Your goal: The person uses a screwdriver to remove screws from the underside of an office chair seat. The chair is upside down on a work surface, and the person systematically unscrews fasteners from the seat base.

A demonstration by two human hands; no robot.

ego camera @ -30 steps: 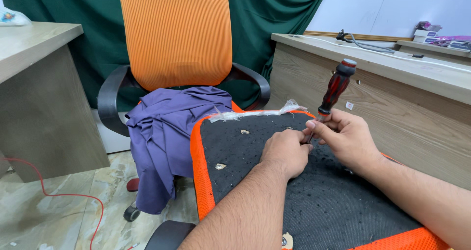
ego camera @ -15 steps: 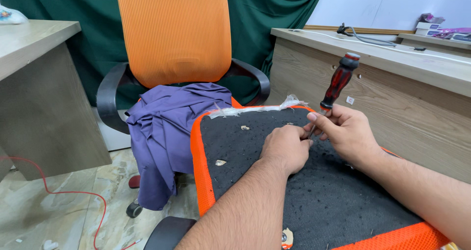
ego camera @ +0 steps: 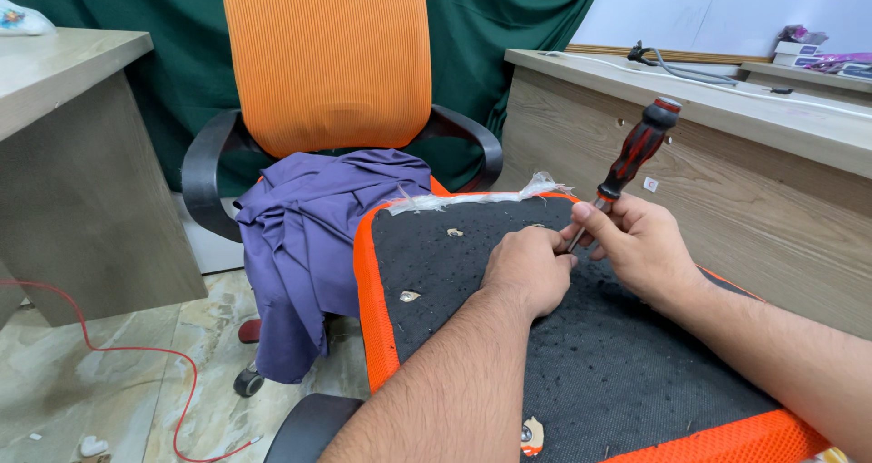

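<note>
Screwdriver (ego camera: 636, 151): shaft pinched by right hand (ego camera: 636, 245), handle tilted further right than before; left hand (ego camera: 527, 268) fisted at tip on seat pad (ego camera: 581, 363).

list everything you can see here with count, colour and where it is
screwdriver: 1, red and black handle, held upright over the cushion
seat cushion: 1, black with orange mesh edge, under both hands
office chair: 1, orange back, black armrests, behind the cushion
cloth: 1, purple, draped over the chair seat
desks: 2, wood grain, far left and right
curtain: 1, dark green, background
wire: 1, red, on the floor at left
left hand: 1, fist resting on the cushion by the screwdriver tip
right hand: 1, gripping the screwdriver shaft
</note>
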